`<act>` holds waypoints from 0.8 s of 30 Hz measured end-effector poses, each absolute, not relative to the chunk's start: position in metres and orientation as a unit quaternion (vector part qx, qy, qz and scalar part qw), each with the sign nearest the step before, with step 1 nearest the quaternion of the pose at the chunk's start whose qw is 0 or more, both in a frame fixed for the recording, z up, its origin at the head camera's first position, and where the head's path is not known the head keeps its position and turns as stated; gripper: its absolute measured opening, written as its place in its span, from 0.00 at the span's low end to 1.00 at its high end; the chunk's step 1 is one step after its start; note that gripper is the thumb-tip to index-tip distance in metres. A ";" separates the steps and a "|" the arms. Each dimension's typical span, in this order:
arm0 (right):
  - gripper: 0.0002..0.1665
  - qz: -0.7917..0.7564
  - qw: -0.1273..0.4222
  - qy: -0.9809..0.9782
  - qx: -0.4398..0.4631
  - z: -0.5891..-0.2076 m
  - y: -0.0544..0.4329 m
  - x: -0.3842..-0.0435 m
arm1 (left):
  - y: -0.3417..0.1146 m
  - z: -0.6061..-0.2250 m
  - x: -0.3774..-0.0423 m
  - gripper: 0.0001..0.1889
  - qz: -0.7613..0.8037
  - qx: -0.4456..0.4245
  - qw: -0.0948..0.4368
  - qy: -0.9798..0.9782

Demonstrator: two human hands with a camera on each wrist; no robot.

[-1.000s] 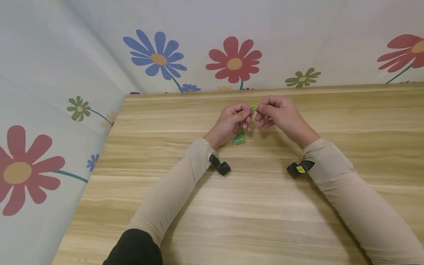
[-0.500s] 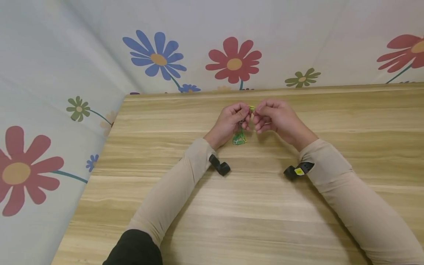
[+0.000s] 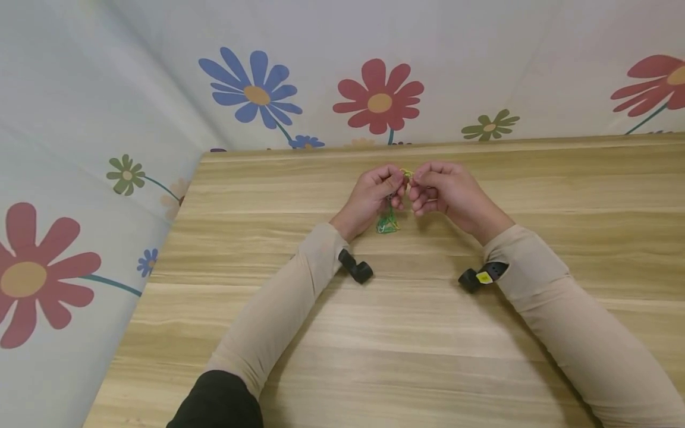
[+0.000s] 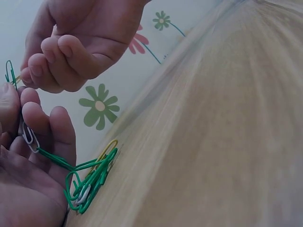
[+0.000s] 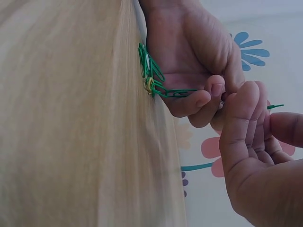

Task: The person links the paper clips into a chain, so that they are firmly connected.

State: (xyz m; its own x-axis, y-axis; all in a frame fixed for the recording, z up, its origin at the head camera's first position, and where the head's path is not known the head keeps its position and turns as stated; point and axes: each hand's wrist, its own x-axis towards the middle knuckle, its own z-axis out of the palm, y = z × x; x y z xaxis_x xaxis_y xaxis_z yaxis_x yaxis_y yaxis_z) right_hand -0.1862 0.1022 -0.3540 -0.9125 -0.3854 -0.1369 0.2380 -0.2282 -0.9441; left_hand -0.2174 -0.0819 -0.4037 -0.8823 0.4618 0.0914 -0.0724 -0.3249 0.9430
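Observation:
A chain of linked paper clips (image 3: 386, 225), mostly green with some yellow and white, hangs below my left hand (image 3: 369, 196). In the left wrist view its lower clips (image 4: 94, 182) bunch up at the tabletop, and a white clip (image 4: 30, 137) lies along the fingers. My left hand pinches the upper end of the chain between thumb and forefinger. Close beside it, my right hand (image 3: 452, 193) pinches a small yellow clip (image 3: 407, 172) that bridges the gap between both hands. A green clip (image 4: 9, 73) pokes up there too. Fingertips hide the exact linking point.
The wood-grain table (image 3: 407, 345) stretches beneath both forearms. Behind it stands a white wall sheet (image 3: 455, 53) printed with flowers, close beyond the hands. Black wrist cameras, one on the left (image 3: 355, 267) and one on the right (image 3: 478, 276), stick out inward.
My right hand has come slightly left and down, closer to the left hand, so the gap between them is narrower. The left hand and hanging chain have barely moved.

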 end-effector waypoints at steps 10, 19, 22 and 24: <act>0.10 -0.768 0.194 0.607 -0.062 -0.352 0.101 -0.185 | -0.081 -0.403 -0.215 0.12 0.788 0.180 0.181 0.561; 0.10 -0.756 0.191 0.624 -0.060 -0.352 0.102 -0.185 | -0.083 -0.403 -0.215 0.12 0.789 0.173 0.195 0.556; 0.11 -0.754 0.193 0.625 -0.062 -0.352 0.102 -0.185 | -0.083 -0.402 -0.215 0.12 0.787 0.170 0.202 0.558; 0.11 -0.754 0.195 0.624 -0.063 -0.351 0.103 -0.185 | -0.083 -0.403 -0.215 0.12 0.786 0.169 0.205 0.558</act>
